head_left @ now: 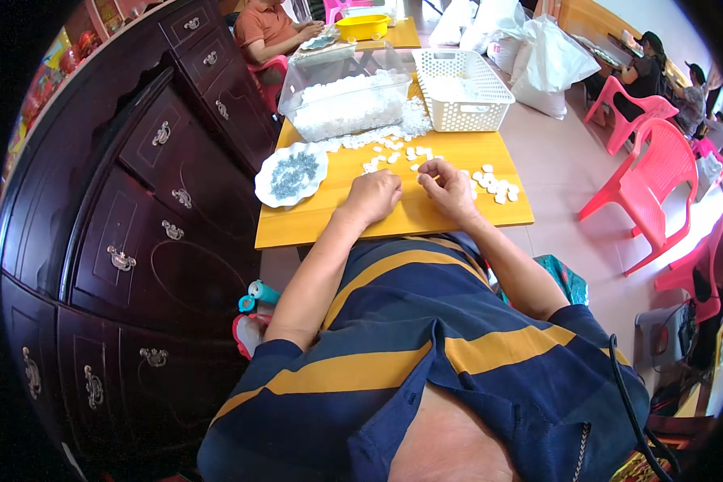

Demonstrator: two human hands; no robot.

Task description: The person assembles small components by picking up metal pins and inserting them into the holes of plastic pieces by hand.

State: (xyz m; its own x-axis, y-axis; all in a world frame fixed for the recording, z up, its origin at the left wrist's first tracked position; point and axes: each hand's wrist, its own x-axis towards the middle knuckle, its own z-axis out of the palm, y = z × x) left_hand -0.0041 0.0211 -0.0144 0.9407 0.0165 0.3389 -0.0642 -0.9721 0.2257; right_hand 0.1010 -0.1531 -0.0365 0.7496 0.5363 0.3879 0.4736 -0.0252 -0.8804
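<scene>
Left hand (372,195): fingers curled shut, resting on table (313,225).
Right hand (448,186): fingertips pinched together; contents hidden.
Near: white pieces (494,185), plate (291,175).

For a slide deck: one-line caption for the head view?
Both hands, left hand and right hand, rest on a yellow table among small white pieces.
</scene>
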